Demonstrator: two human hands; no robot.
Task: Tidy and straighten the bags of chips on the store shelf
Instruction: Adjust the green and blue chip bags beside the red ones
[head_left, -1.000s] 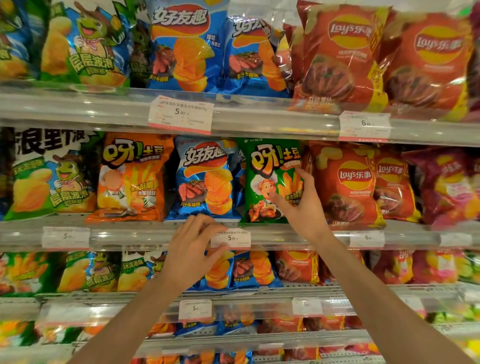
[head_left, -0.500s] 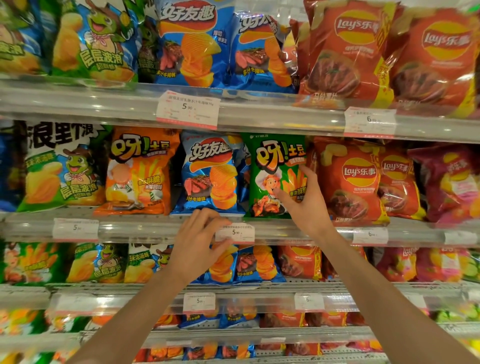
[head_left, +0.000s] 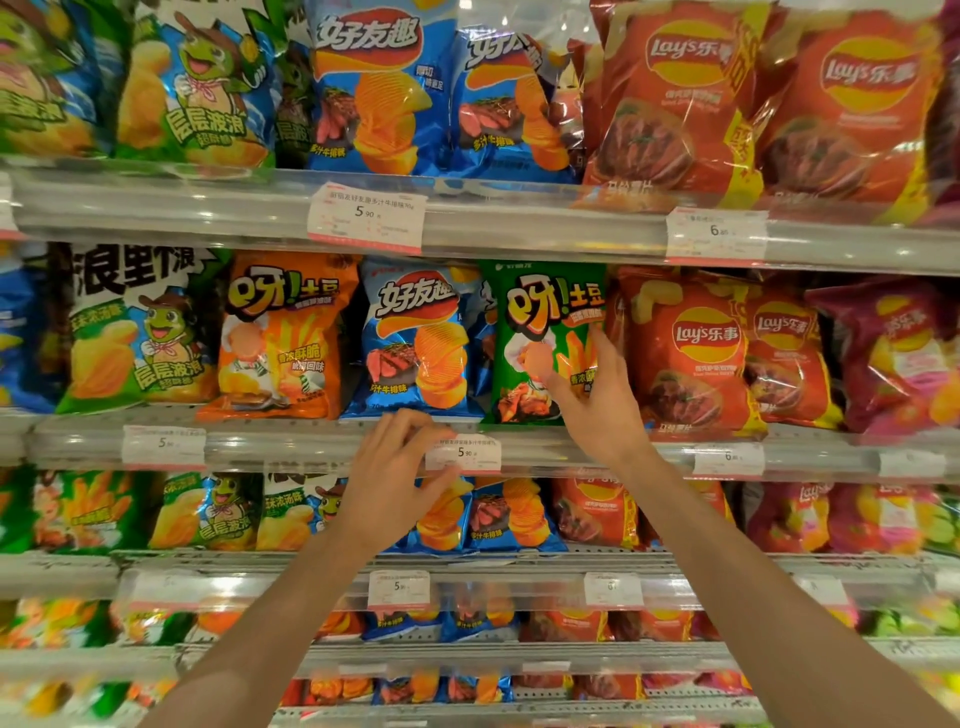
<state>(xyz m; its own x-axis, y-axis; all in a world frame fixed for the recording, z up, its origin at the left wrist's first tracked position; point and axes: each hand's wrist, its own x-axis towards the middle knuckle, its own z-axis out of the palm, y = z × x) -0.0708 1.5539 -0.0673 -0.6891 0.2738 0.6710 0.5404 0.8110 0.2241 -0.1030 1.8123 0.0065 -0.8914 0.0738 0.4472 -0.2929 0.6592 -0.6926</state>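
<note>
A green chip bag (head_left: 540, 312) stands upright on the middle shelf, between a blue bag (head_left: 415, 338) and a red Lay's bag (head_left: 696, 353). My right hand (head_left: 592, 389) grips the green bag's lower right side, thumb on its front and fingers along its right edge. My left hand (head_left: 395, 467) is at the shelf rail (head_left: 291, 447) below the blue bag. Its curled fingers and thumb pinch the left end of a white price tag (head_left: 467, 453).
An orange bag (head_left: 280, 332) and a green-and-white frog bag (head_left: 135, 332) stand left of the blue one. A purple bag (head_left: 893, 353) leans at the right. Shelves above and below are packed with bags, each rail carrying price tags.
Both hands stay where they were, the right on the green bag and the left at the price tag. The view has only shifted slightly.
</note>
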